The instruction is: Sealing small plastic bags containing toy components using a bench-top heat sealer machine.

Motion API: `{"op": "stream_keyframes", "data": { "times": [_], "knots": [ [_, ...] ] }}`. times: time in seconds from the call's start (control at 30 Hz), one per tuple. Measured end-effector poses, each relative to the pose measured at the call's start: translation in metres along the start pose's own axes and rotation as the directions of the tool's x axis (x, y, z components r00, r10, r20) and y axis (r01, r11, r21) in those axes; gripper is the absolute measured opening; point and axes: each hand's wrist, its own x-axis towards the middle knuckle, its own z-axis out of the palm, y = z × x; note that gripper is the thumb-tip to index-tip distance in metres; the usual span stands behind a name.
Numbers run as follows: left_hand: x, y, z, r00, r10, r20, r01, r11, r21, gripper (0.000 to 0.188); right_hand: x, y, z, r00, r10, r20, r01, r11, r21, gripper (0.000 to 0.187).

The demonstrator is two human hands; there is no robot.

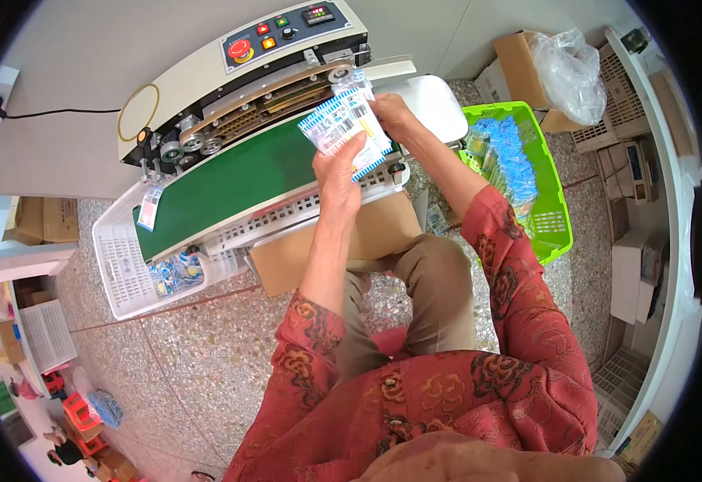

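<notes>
In front of me stands a band sealing machine [230, 88] with a green conveyor belt [238, 177]. Above the belt's right end I hold a flat white packet [336, 122] with blue striped edges; it may be more than one, overlapping. My left hand [337, 173] pinches its lower side, thumb on top. My right hand [395, 116] grips the right edge, its fingertips partly hidden behind the packet. At the belt's far left end another small packet [150, 210] lies over the edge.
A white basket [114, 269] under the belt's left end holds packets. To my right, a bright green crate [558, 217] carries many blue packets. A cardboard box [286, 261] sits before my knees. A shelf [676, 201] lines the right side. At the far lower left is another person [65, 450].
</notes>
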Motion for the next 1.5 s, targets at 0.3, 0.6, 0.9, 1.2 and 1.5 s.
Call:
{"op": "stream_keyframes", "data": {
  "times": [0.3, 0.6, 0.9, 1.2, 1.5],
  "knots": [
    [0.005, 0.005, -0.007, 0.998, 0.04, -0.052, -0.04, 0.999, 0.009, 0.035, -0.035, -0.024, 0.032, 0.937, -0.349, 0.03, 0.346, 0.909, -0.231, 0.027],
    [0.0, 0.0, 0.007, 0.999, 0.03, -0.041, -0.027, 0.996, 0.081, 0.037, -0.08, -0.033, 0.014, 0.839, -0.543, -0.024, 0.529, 0.826, -0.193, 0.01],
    [0.005, -0.009, 0.005, 0.999, 0.024, -0.046, -0.023, 1.0, 0.015, 0.04, -0.087, -0.029, 0.006, 0.97, -0.243, 0.014, 0.242, 0.969, 0.039, 0.016],
    [0.008, -0.005, -0.002, 0.99, 0.01, -0.138, -0.01, 1.0, 0.005, 0.036, -0.048, -0.029, -0.019, 0.979, -0.14, -0.15, 0.139, 0.99, -0.016, 0.021],
    [0.009, -0.001, -0.01, 0.99, 0.031, -0.141, -0.033, 0.999, -0.01, 0.037, -0.009, -0.017, -0.009, 0.993, -0.072, -0.091, 0.07, 0.997, -0.02, 0.02]
  ]
}}
